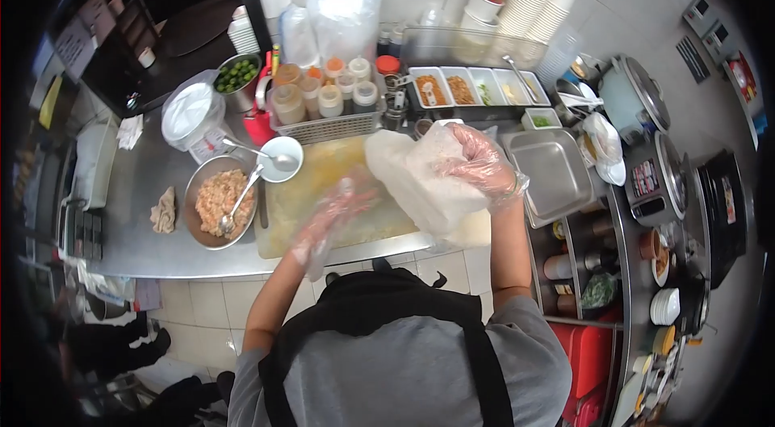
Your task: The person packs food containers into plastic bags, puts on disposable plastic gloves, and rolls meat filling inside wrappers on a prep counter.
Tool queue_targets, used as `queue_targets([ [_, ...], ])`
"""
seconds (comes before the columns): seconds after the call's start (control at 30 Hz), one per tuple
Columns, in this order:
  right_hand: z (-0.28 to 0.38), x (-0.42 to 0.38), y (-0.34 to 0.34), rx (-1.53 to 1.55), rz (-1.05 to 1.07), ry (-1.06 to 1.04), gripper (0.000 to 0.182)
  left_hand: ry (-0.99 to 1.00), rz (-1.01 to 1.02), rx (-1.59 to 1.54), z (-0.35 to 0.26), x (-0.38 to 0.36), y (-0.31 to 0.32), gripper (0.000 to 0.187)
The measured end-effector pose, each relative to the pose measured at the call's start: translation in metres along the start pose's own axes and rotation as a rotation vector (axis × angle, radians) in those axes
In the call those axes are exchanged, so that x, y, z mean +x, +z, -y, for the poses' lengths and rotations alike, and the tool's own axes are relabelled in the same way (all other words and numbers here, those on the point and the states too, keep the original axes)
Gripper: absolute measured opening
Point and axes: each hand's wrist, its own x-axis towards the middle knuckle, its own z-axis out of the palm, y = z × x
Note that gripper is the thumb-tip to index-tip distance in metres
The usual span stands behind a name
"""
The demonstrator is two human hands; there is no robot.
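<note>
My right hand, in a clear plastic glove, is closed on a whitish, translucent sheet held over the right part of the cutting board. My left hand, also gloved, hovers over the board's wet, yellowish surface; it is blurred, with its fingers apart and nothing in them. Left of the board stands a metal bowl of pinkish minced filling with a spoon in it. A small white bowl with a spoon rests at the board's upper left corner.
Behind the board are a basket of sauce bottles and a rack of topping trays. An empty metal tray lies to the right. A crumpled cloth and a white tub are at the left. Pots stand at the right.
</note>
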Motion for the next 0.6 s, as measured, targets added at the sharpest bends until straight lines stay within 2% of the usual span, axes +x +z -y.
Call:
queue_targets([
  [0.07, -0.011, 0.014, 0.017, 0.105, 0.039, -0.05, 0.045, -0.028, 0.058, -0.223, 0.012, 0.003, -0.008, 0.068],
  [0.1, -0.021, 0.016, 0.023, 0.288, 0.0, -0.132, 0.048, -0.04, 0.091, -0.336, 0.013, 0.002, -0.013, 0.07],
  [0.2, -0.032, 0.037, 0.031, 0.178, -0.017, -0.134, 0.05, 0.089, -0.202, -0.309, -0.005, -0.029, -0.023, 0.074],
  [0.23, -0.04, 0.043, 0.028, 0.211, -0.015, -0.045, 0.049, 0.114, -0.299, -0.258, -0.013, -0.043, -0.027, 0.072],
  [0.33, -0.102, 0.064, 0.008, 0.134, -0.056, 0.155, 0.048, 0.129, -0.328, -0.132, -0.042, -0.071, -0.023, 0.068],
  [0.37, -0.123, 0.067, 0.007, 0.063, -0.056, 0.165, 0.041, 0.006, -0.355, -0.177, -0.03, -0.079, -0.05, 0.061],
  [0.47, -0.165, 0.069, 0.001, -0.73, -0.034, 0.443, 0.035, 0.023, -0.603, 0.04, -0.006, -0.086, -0.068, 0.054],
  [0.53, -0.266, 0.078, -0.035, -0.625, -0.101, 0.247, 0.036, 0.019, -0.663, 0.34, -0.001, -0.082, -0.069, 0.053],
  [0.57, -0.297, 0.081, -0.046, -0.57, -0.135, 0.15, 0.036, 0.015, -0.688, 0.491, 0.0, -0.076, -0.069, 0.053],
  [0.6, -0.28, 0.082, -0.035, -0.6, -0.123, 0.188, 0.038, 0.034, -0.695, 0.596, 0.002, -0.071, -0.071, 0.055],
])
